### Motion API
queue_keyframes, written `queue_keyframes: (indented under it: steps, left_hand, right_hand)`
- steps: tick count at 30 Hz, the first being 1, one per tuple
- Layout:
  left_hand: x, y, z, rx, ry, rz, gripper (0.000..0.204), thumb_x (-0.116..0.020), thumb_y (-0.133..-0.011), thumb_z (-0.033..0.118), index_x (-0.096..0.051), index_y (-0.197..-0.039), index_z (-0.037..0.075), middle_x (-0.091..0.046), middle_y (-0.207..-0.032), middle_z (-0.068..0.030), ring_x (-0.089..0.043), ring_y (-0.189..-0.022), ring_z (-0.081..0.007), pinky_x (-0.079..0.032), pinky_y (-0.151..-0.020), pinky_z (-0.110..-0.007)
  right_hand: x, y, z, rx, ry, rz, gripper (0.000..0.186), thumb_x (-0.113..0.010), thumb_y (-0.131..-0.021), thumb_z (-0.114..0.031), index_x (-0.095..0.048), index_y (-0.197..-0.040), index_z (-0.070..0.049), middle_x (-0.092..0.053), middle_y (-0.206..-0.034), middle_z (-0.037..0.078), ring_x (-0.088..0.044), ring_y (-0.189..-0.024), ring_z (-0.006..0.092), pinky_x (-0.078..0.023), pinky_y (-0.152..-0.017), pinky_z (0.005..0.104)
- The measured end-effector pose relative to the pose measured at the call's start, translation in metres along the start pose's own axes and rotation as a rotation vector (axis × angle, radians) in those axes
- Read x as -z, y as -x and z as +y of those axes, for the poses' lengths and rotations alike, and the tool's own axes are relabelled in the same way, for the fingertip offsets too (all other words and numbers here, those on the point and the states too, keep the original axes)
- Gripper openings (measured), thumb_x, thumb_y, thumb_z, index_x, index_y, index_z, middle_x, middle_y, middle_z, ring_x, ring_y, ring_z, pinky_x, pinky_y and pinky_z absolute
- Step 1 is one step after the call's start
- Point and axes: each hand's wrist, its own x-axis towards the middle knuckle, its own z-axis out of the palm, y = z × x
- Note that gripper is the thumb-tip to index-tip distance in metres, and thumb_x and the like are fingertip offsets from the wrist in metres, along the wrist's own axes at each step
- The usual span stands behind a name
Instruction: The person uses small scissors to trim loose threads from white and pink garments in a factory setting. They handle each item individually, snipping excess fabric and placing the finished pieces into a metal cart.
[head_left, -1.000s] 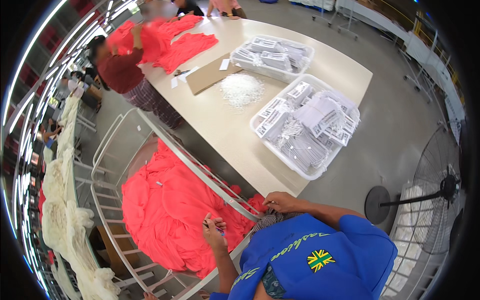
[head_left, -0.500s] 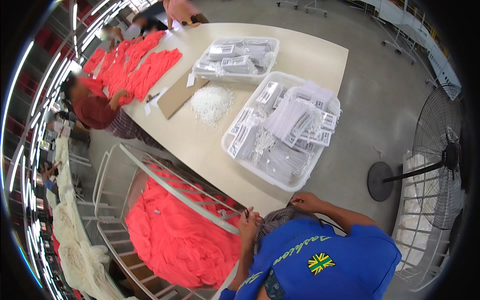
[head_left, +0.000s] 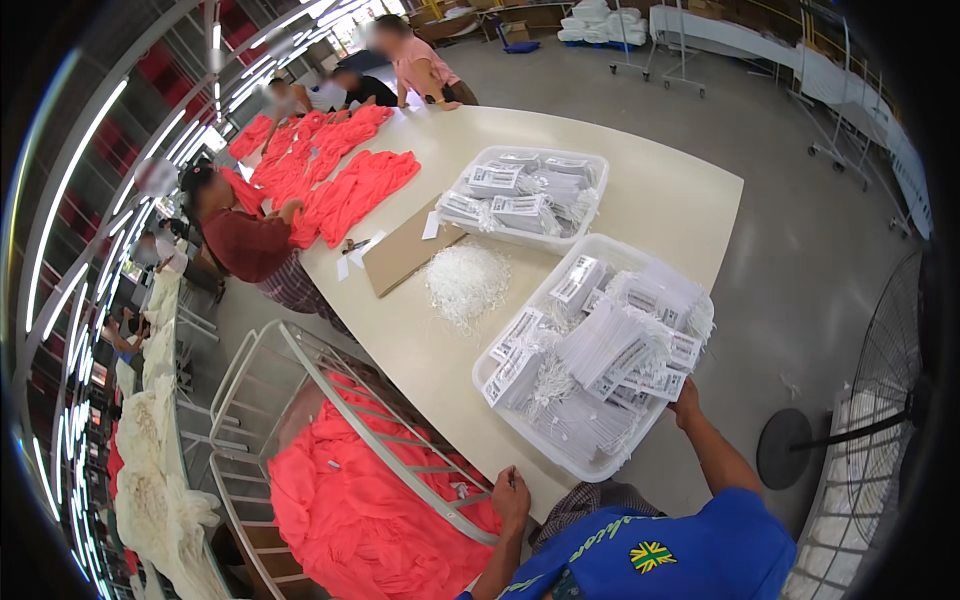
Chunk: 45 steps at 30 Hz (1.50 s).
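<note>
My left hand is closed at the table's near edge, beside the metal rail of the cart. Its fingers are curled; what they hold, if anything, is too small to make out. My right hand is at the right side of the nearer clear plastic bin, by its rim, with the fingers partly hidden. Bundles of white printed tags with white strings fill this bin. A second plastic bin of similar tags stands behind it. White loose strings or fasteners lie in a pile to the left.
A brown cardboard piece and coral cloth lie on the pale table. Coral fabric fills the barred cart at my left. A co-worker stands at the table's left side; others are farther back. A standing fan is at right.
The view has tilted, so the table sits lower and farther right. My right hand has left my waist and reached out to the bin's right side. My left hand has moved to the table edge.
</note>
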Motion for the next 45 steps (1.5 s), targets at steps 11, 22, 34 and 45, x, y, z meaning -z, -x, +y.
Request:
queue_keyframes:
  steps: [11, 22, 34, 45]
  left_hand:
    - [-0.027, 0.005, 0.003, -0.271, -0.405, 0.268, 0.034, -0.068, -0.066, 0.008, -0.063, -0.099, 0.008, -0.059, -0.082, -0.0113, -0.058, -0.078, -0.0324, -0.047, -0.067, -0.043]
    - [-0.026, 0.006, 0.002, -0.304, -0.439, 0.277, 0.032, -0.063, -0.065, 0.008, -0.063, -0.098, 0.009, -0.056, -0.078, -0.0126, -0.057, -0.073, -0.0337, -0.045, -0.063, -0.045]
    - [-0.03, 0.006, 0.011, -0.257, -0.468, 0.183, 0.029, -0.061, -0.068, 0.005, -0.062, -0.097, 0.006, -0.056, -0.084, -0.0131, -0.055, -0.082, -0.0342, -0.044, -0.07, -0.046]
    - [-0.018, 0.013, 0.04, -0.286, -0.728, 0.007, 0.021, -0.056, -0.081, 0.011, -0.066, -0.097, 0.002, -0.066, -0.091, -0.0165, -0.061, -0.085, -0.0351, -0.049, -0.077, -0.043]
  right_hand:
    - [-0.061, -0.065, 0.002, 0.063, -0.428, -0.203, 0.027, -0.051, -0.093, -0.028, -0.055, -0.111, -0.007, -0.064, -0.104, 0.008, -0.064, -0.095, 0.0255, -0.05, -0.077, 0.0368]
    - [-0.073, -0.067, 0.008, 0.109, -0.323, -0.196, 0.028, -0.056, -0.09, -0.027, -0.054, -0.11, -0.007, -0.064, -0.105, 0.011, -0.064, -0.095, 0.029, -0.05, -0.077, 0.0396]
    - [-0.07, -0.07, 0.023, 0.245, -0.222, -0.125, 0.031, -0.061, -0.087, -0.027, -0.053, -0.109, -0.007, -0.064, -0.105, 0.014, -0.064, -0.096, 0.0327, -0.05, -0.077, 0.0428]
    - [-0.035, -0.081, 0.072, 0.705, 0.293, 0.137, 0.035, -0.064, -0.085, -0.028, -0.051, -0.108, -0.006, -0.062, -0.103, 0.019, -0.062, -0.097, 0.0394, -0.049, -0.077, 0.0474]
